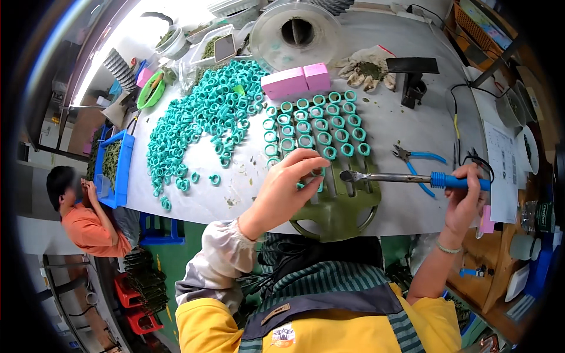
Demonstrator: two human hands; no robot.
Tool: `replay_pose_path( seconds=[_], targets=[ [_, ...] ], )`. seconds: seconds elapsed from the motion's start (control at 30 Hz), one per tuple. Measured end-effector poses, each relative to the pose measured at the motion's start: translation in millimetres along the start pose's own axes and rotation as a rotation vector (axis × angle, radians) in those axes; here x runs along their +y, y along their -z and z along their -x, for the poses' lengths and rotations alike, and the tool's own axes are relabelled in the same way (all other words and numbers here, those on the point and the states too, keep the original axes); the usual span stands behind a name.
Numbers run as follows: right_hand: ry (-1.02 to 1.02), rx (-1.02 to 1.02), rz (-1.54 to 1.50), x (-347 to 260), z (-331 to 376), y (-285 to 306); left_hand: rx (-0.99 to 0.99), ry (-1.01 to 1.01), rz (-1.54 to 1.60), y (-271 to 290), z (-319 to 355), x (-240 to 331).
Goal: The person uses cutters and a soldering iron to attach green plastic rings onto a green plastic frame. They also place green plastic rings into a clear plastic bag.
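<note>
My right hand (463, 197) grips the blue handle of a soldering iron (406, 177), whose metal shaft points left. Its broad dark tip lies over an olive-green slotted board (335, 217). Over the board's left part is my left hand (285, 188), thumb and fingers bent together around a teal ring (318, 172), partly hidden by the fingers. Beyond the hand, rows of similar teal rings (306, 141) stand on the board, the front ones partly covered by my fingers. Both hands are bare; a pale sleeve covers my left forearm.
A big heap of loose teal rings (200, 126) spreads left of the board. Behind it lie pink blocks (288, 83). Blue-handled pliers (426, 156), a black stand (413, 82) and a glove (368, 67) are to the right. A seated person (91, 226) works at far left.
</note>
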State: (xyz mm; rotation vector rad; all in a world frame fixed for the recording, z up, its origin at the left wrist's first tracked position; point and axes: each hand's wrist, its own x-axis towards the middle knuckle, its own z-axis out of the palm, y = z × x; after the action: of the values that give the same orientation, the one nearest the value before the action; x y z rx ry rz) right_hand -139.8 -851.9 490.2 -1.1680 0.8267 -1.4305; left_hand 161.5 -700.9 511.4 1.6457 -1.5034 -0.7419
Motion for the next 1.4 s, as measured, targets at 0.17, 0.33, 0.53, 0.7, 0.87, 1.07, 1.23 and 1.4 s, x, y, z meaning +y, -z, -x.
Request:
replay_pose_path(
  seconds=[0.17, 0.33, 0.53, 0.7, 0.87, 1.07, 1.23, 1.4],
  targets=[
    [-0.025, -0.011, -0.041, 13, 3, -4, 0.071, -0.250, -0.367, -23, -17, -16],
    [-0.075, 0.038, -0.065, 27, 6, -11, 0.051, -0.194, -0.398, -32, -23, -21],
    [-0.078, 0.044, -0.055, 17, 2, 5, 0.030, -0.209, -0.455, -31, -23, -19],
    [-0.037, 0.023, -0.023, 4, -6, 18, 0.091, -0.167, -0.284, -6, -27, -27],
    [-0.034, 0.021, -0.009, -1, -6, 12, 0.420, 0.095, -0.751, 94, -13, -116],
    [-0.027, 0.017, 0.017, -2, -4, 10, 0.425, 0.038, -0.862, 97, 5, -165],
    [-0.021, 0.051, 0.042, -8, -2, 10, 0.552, 0.277, -0.241, 109, 16, -157],
    [0.008, 0.052, 0.059, -10, -3, 21, 0.412, 0.391, 0.195, 116, 20, -116]
  ],
)
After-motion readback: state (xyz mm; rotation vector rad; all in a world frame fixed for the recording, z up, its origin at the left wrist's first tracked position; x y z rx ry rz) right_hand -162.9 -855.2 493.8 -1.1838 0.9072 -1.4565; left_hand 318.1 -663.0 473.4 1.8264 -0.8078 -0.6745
